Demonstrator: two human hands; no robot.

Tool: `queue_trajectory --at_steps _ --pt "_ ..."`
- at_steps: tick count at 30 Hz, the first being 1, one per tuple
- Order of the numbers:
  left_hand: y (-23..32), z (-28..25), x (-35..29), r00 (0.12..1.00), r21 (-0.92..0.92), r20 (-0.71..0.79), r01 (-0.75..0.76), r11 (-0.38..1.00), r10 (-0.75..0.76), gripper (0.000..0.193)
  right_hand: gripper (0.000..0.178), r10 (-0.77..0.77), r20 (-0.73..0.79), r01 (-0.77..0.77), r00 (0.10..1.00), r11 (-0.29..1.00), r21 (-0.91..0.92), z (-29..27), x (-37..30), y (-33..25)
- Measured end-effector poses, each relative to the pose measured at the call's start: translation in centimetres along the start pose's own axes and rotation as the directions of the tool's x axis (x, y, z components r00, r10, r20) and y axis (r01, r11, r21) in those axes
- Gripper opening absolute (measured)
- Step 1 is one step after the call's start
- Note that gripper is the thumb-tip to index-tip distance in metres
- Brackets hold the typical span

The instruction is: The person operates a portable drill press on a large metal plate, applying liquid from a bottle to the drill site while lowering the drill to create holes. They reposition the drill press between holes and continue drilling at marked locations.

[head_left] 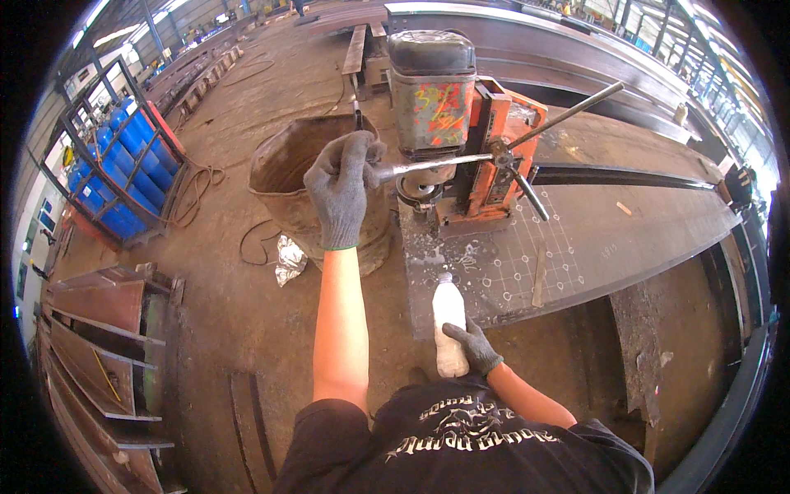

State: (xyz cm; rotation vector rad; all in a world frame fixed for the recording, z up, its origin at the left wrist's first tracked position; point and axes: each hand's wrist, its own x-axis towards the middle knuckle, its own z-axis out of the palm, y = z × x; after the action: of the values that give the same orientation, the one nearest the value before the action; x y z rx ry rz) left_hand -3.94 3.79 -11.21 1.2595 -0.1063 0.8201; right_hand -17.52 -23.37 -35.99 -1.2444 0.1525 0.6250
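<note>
While in hand (479, 349), bottle (448, 306) beneath thumb (453, 332).

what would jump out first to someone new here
Probably the orange-and-grey drilling machine on the steel plate, upper centre, the gloved left hand at one of its levers. Next, the white bottle in the right hand, lower centre, then the blue cylinders at upper left.

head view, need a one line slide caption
Left hand at a drill lever, right hand holding a white bottle.
</note>
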Motion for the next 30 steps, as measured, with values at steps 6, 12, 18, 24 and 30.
queue_trajectory --at_steps 6,12,18,24,30 --pt "0.8 -0.4 0.3 0.995 0.146 0.099 -0.013 0.989 -0.002 0.024 0.072 0.04 0.001 -0.04 0.999 0.999 -0.005 -0.1 0.2 0.0" --pt "2.1 -1.1 1.3 0.926 0.554 0.371 -0.28 0.784 0.068 0.027 0.072 0.09 0.003 -0.09 0.996 0.995 -0.043 0.5 -0.3 -1.2" --pt "4.8 -1.1 2.3 0.821 0.79 0.559 -0.488 0.37 -0.111 0.036 0.067 0.14 -0.033 -0.142 0.99 0.987 -0.071 0.7 0.0 -0.9" --pt "5.1 0.1 4.0 0.753 0.785 0.619 -0.579 0.221 -0.224 0.039 0.065 0.157 -0.04 -0.159 0.987 0.985 -0.063 0.6 -0.2 -0.8" --pt "5.0 1.5 4.5 0.757 0.822 0.568 -0.543 0.173 -0.323 0.032 0.067 0.153 -0.041 -0.156 0.987 0.984 -0.085 0.6 -0.4 -0.8"
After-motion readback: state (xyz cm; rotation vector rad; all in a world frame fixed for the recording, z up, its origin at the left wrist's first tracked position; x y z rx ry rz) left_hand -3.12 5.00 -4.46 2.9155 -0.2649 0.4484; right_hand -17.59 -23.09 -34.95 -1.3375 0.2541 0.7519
